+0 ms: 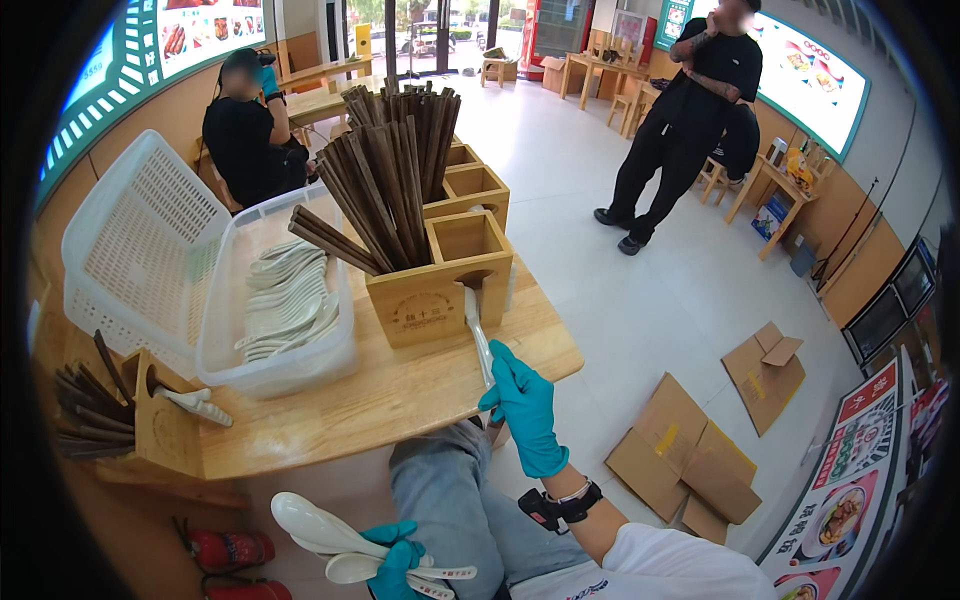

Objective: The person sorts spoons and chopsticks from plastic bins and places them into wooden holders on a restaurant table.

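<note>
My left hand (397,562), in a teal glove, is closed around several white spoons (315,525) low in front of the table, their bowls pointing left. My right hand (528,410), also gloved in teal, pinches a white spoon (476,325) at the table's front edge. That spoon's upper end sits at the round hole of a wooden utensil box (420,305). Dark brown chopsticks (378,190) stand fanned out in the box's left compartment. Beside it, a translucent plastic bin (222,340) holds a stack of white spoons (290,300).
More wooden boxes (475,182) stand behind the first. A white perforated basket (150,240) leans at the bin's left. Another chopstick box (165,430) is at the table's left end. Flattened cardboard (685,450) and fire extinguishers (230,548) are on the floor. Two people (690,110) (250,140) are beyond.
</note>
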`<state>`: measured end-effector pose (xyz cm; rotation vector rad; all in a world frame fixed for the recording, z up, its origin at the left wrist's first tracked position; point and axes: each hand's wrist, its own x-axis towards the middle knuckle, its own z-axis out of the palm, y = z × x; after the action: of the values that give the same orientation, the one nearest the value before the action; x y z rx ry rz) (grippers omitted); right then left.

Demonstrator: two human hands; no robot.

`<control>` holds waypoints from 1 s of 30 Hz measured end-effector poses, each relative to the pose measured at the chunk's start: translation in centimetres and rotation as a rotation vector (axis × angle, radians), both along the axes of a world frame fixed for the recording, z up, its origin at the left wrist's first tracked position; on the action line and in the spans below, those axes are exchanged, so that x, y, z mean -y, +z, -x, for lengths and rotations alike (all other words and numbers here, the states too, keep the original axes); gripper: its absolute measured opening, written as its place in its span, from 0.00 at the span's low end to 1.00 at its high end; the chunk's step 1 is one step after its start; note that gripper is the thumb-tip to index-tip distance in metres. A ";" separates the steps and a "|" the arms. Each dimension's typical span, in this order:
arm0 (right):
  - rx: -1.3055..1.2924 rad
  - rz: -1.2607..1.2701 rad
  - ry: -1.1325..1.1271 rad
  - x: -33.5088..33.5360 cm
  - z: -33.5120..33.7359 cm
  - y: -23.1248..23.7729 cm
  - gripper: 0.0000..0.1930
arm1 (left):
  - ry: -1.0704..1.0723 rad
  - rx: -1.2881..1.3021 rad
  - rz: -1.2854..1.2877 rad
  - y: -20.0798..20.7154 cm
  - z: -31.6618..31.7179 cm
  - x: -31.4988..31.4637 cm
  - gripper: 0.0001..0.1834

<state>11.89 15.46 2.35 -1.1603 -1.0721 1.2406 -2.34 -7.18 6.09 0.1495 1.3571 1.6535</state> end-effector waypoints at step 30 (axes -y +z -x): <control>0.181 -0.421 0.881 15.9 -1.9 0.2 0.22 | -0.164 0.120 0.027 -2.5 -2.3 1.4 0.17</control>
<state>13.75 -0.41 2.52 -0.4624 -1.9896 1.4568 -0.01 -8.57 3.61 0.1393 1.2424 1.4831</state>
